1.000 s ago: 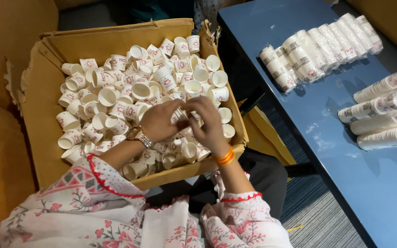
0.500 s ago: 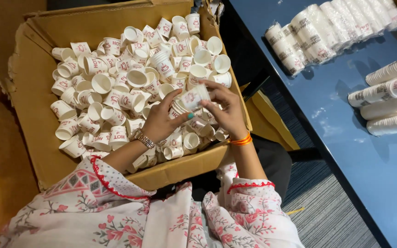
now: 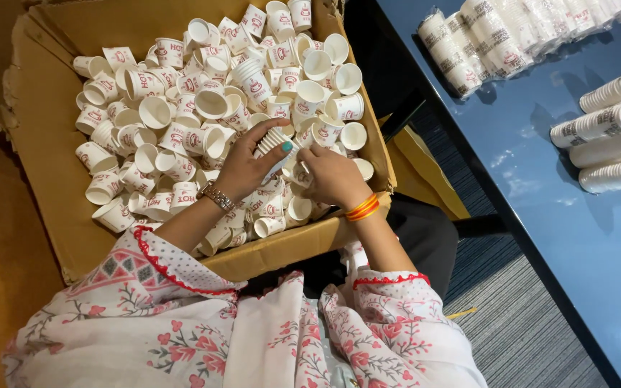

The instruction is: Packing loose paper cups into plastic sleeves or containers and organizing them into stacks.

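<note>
Left hand (image 3: pixel 246 167) fingers pinched the nested cup stack (image 3: pixel 273 138), lowered since half a second before | right hand (image 3: pixel 330 176) fingers curled on a loose cup (image 3: pixel 297 174), feeding the stack | both near the cardboard box's (image 3: pixel 44 108) front-right corner.

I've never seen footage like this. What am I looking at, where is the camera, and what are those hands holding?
No machine here: a person wears a camera on the head, so the view looks down at their own two hands. On their lap sits a cardboard box full of loose small paper cups. The left hand grips a short nested stack of cups; the right hand rests beside it among the cups, though what it grips is hidden. To the right, a blue table bears long wrapped sleeves of cups.
</note>
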